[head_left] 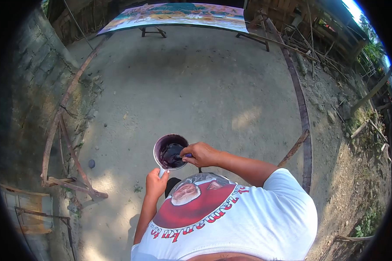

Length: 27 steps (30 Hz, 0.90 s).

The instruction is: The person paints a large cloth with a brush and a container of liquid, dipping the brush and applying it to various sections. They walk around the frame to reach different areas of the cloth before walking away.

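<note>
In the head view, a light-coloured saucepan point(156, 152) is held out in front of my body, its inner wall stained purple. Dark, glossy purple liquid point(170, 153) lies inside it. My left hand point(155, 182) is closed round the pan's pale handle point(162, 172). Over the pan's right rim, my right hand point(202, 155) grips a short, purple-stained tool point(188, 155). Its lower end reaches to the dark liquid; what kind of tool it is I cannot tell.
A colourful painted cloth point(174, 15) is stretched across the far end above wooden trestles point(153, 32). Long wooden beams run along the left point(74, 85) and right point(297, 87) of the concrete floor point(170, 95). A block wall point(28, 65) stands left; stones and sticks lie right.
</note>
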Available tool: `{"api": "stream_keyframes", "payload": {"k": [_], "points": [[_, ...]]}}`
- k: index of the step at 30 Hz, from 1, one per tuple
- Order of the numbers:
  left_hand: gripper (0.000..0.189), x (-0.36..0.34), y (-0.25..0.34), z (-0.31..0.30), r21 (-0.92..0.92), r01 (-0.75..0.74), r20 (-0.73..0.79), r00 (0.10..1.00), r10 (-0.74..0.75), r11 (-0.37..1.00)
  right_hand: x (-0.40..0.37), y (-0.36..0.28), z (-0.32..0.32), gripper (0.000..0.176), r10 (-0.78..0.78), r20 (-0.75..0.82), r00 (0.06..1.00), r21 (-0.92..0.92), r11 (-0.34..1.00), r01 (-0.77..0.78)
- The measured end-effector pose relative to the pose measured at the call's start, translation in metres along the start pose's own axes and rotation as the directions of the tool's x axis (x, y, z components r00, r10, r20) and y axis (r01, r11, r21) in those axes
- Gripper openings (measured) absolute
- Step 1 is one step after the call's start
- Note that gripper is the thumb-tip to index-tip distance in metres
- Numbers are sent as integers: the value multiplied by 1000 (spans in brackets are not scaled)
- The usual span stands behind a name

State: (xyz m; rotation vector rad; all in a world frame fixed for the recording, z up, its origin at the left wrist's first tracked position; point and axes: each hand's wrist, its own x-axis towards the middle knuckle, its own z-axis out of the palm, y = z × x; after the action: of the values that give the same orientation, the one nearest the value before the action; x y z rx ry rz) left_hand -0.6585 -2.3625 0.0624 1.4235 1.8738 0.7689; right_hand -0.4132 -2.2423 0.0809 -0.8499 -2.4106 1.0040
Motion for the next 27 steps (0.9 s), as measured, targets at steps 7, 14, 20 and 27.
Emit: {"api": "stream_keyframes", "payload": {"k": [7, 14, 20, 27], "points": [[39, 158, -3, -7, -41, -68, 14, 998, 69, 997, 119, 76, -45, 26, 45, 23, 999, -42, 998, -44], [44, 363, 20, -22, 63, -192, 223, 959, 173, 979, 231, 157, -115, 24, 261, -158, 952, 89, 964, -250], [40, 518, 78, -20, 97, -332, 389, 880, 271, 938, 287, 208, -180, 23, 411, -392, 823, 161, 911, -379], [38, 654, 136, 28, 28, -373, 417, 848, 328, 928, 343, 303, -250, 23, 419, -487, 766, 163, 905, -392]]}}
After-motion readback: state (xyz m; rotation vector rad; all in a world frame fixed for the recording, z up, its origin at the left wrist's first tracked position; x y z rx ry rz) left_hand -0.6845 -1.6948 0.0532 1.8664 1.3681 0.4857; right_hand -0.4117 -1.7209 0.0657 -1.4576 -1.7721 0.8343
